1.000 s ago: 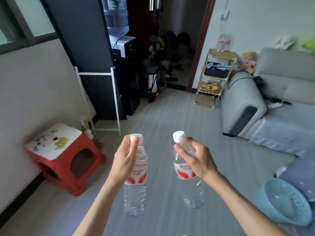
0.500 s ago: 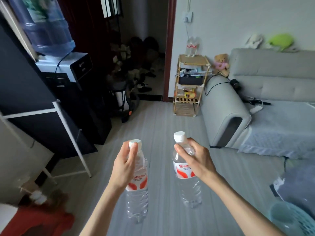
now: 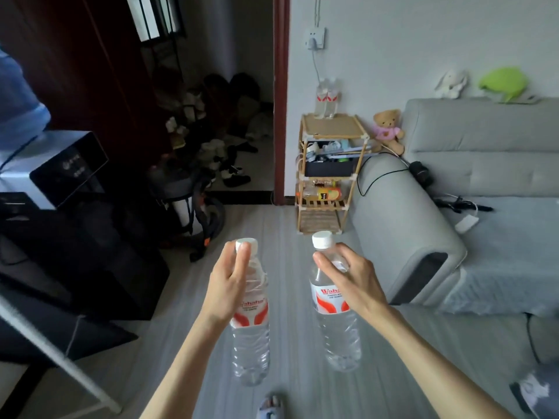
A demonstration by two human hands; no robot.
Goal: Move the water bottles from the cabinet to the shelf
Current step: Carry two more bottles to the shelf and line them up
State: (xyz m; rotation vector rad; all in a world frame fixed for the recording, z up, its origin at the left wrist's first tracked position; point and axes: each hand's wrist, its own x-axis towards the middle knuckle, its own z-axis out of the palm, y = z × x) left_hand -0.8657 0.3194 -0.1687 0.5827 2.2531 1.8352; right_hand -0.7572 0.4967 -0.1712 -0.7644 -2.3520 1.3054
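My left hand (image 3: 228,284) grips the neck of a clear water bottle (image 3: 251,343) with a white cap and a red-and-white label, held upright. My right hand (image 3: 352,281) grips the neck of a second, like bottle (image 3: 338,331), also upright. Both hang in front of me above the grey floor. Ahead stands a small wooden shelf (image 3: 329,173) by the doorway. Two more water bottles (image 3: 326,98) stand at the back of its top board.
A grey sofa (image 3: 453,207) runs along the right, its arm next to the shelf. A water dispenser (image 3: 54,167) and dark cabinet stand at left, with a white frame (image 3: 60,358) in front. A vacuum cleaner (image 3: 193,204) sits near the doorway. A slippered foot (image 3: 270,406) shows below.
The view has turned right and moved forward, so the wooden shelf is nearer and more central. The red stool has left the view. Both hands still hold their bottles the same way.
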